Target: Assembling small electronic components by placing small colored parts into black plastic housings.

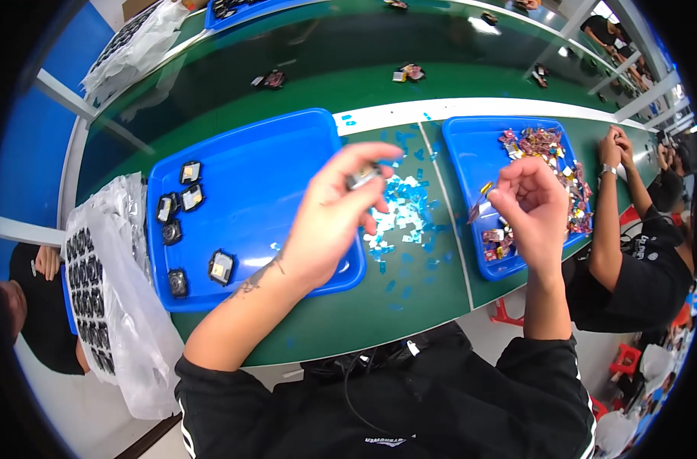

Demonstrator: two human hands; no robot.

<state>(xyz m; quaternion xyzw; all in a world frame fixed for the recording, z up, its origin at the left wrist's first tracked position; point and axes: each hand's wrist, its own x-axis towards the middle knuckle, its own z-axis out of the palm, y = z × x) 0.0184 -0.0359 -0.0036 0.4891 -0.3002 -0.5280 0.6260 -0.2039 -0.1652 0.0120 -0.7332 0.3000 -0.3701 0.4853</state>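
My left hand [329,218] is raised over the right edge of the left blue tray [264,153]. Between its thumb and fingers sits a small black-and-silver module [364,177]. My right hand [534,210] hovers above the right blue tray [467,157], thumb and fingertips pinched on a small flat part with a yellow tab [482,197]; its exact kind is too small to tell. Several black square modules lie in the left tray, one with a pale face [221,267] near the front. Many small reddish, silver and gold parts [540,144] fill much of the right tray.
A heap of blue-and-white film pieces [402,210] lies on the green table between the trays. Behind runs a green belt with part clusters [410,73]. At left stand plastic-wrapped trays of black units [88,298]. A co-worker's forearms [609,206] are close on the right.
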